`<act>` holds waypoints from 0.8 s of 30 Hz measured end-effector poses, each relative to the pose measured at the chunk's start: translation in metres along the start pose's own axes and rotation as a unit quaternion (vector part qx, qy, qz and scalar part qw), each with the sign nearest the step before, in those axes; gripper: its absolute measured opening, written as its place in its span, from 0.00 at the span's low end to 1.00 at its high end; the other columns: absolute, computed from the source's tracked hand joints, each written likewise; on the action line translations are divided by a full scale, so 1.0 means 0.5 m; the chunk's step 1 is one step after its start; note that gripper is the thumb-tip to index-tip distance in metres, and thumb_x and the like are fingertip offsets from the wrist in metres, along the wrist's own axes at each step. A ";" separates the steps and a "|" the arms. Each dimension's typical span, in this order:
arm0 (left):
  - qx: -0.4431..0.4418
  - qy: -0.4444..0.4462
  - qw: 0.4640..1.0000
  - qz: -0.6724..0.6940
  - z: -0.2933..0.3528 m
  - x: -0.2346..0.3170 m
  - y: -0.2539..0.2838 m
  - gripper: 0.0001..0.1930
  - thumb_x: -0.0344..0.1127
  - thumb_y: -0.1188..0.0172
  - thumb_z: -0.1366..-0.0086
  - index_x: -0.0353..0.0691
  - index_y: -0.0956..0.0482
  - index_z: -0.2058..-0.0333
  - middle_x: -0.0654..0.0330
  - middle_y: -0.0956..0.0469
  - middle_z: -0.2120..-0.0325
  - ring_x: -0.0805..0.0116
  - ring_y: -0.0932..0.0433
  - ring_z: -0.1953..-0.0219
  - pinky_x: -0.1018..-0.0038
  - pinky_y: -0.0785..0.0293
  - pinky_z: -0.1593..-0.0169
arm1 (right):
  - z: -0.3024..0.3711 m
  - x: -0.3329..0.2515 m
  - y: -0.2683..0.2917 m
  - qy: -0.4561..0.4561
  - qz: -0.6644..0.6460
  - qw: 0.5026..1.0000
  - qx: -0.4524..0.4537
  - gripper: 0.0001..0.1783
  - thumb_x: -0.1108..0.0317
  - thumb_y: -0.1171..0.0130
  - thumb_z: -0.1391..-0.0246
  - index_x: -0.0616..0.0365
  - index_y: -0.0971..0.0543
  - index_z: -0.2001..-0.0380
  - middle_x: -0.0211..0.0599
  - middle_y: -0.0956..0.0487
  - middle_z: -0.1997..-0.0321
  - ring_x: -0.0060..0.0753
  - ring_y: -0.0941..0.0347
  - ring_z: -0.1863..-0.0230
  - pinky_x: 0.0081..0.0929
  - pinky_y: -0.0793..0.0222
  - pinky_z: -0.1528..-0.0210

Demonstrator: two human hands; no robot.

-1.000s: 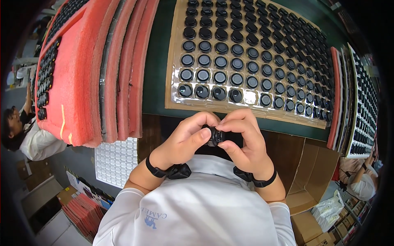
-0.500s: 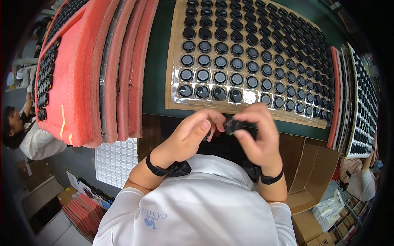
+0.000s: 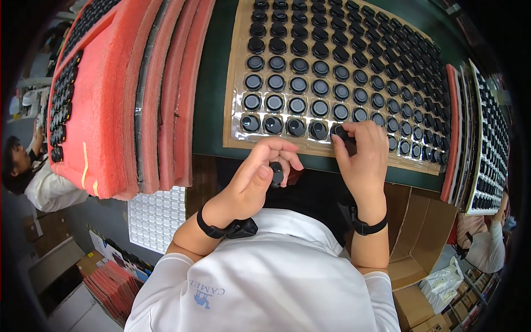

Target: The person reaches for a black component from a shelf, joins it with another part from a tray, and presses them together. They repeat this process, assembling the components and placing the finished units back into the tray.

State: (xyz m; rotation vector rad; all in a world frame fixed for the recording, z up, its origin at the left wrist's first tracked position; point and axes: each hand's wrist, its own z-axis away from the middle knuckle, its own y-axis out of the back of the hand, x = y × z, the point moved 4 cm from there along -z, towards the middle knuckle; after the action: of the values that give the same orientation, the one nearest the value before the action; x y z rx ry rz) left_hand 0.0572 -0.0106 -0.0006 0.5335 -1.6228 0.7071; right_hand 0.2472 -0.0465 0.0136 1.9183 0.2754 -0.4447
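Left hand (image 3: 250,189): half curled, grasping a black disc (image 3: 276,175) by the fingers.
Right hand (image 3: 366,157): thumb and fingers slightly apart — closed around a cap (image 3: 338,132).
Tray (image 3: 285,140): cap at its front row — under right fingertips.

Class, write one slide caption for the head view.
Right hand at a round black part in the near row of a tray; left hand holding a black piece.

White shirt (image 3: 276,271): we see pale blue lettering (image 3: 213,289), upside down from our view, next to a small blue animal emblem (image 3: 202,300).
White bag (image 3: 442,285): we make out faint print, too small for us to read.
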 end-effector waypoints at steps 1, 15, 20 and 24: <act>-0.005 -0.012 1.000 0.016 -0.001 -0.001 0.001 0.34 0.61 0.67 0.35 0.31 0.41 0.50 0.51 0.30 0.64 0.71 0.33 0.71 0.77 0.33 0.66 | -0.001 -0.002 0.000 0.004 0.012 1.000 0.001 0.13 0.73 0.37 0.61 0.59 0.25 0.68 0.37 0.28 0.70 0.38 0.33 0.66 0.32 0.40 0.62; -0.016 0.010 0.999 0.026 -0.008 -0.009 -0.041 0.45 0.71 0.65 0.42 0.31 0.52 0.43 0.47 0.38 0.52 0.71 0.34 0.66 0.75 0.36 0.59 | 0.039 -0.103 0.001 0.120 -0.245 0.954 -0.123 0.22 0.66 0.31 0.66 0.58 0.24 0.64 0.38 0.29 0.67 0.41 0.33 0.64 0.32 0.37 0.63; -0.038 0.009 0.999 0.022 -0.012 -0.012 -0.040 0.43 0.69 0.66 0.40 0.31 0.51 0.43 0.47 0.38 0.52 0.71 0.35 0.70 0.76 0.35 0.63 | 0.040 -0.080 0.016 0.114 -0.293 0.944 -0.103 0.21 0.69 0.32 0.65 0.58 0.24 0.63 0.39 0.29 0.66 0.41 0.33 0.65 0.31 0.37 0.62; -0.058 0.027 0.998 0.011 -0.012 -0.015 -0.026 0.41 0.66 0.65 0.39 0.31 0.49 0.44 0.47 0.36 0.53 0.71 0.35 0.72 0.77 0.35 0.65 | 0.036 -0.021 0.042 0.038 -0.278 0.957 -0.072 0.19 0.73 0.35 0.63 0.60 0.24 0.62 0.40 0.29 0.66 0.40 0.34 0.66 0.29 0.37 0.61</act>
State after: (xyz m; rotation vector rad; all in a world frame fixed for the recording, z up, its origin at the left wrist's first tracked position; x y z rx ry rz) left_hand 0.0716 -0.0161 -0.0057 0.4104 -1.6106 0.6348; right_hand 0.2426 -0.0707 0.0297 1.6985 0.8856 -0.6979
